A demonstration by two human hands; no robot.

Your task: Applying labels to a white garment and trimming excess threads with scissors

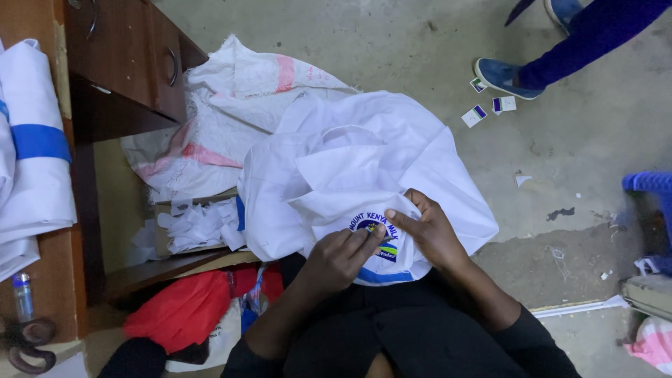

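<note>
A white garment (pixel 364 168) with blue trim lies bunched on my lap. A round printed emblem (pixel 381 236) on it faces up. My left hand (pixel 339 257) pinches at the emblem's edge with its fingertips; whether it holds a small tool I cannot tell. My right hand (pixel 428 227) presses the cloth flat just right of the emblem, thumb on the fabric.
A wooden desk (pixel 119 70) with drawers stands at left, folded white-and-blue cloth (pixel 31 147) on it. A white woven sack (pixel 238 105) lies behind the garment, a box of white scraps (pixel 196 227) and a red bag (pixel 182 308) beside me. Another person's blue shoes (pixel 504 75) stand top right near small labels (pixel 476 113).
</note>
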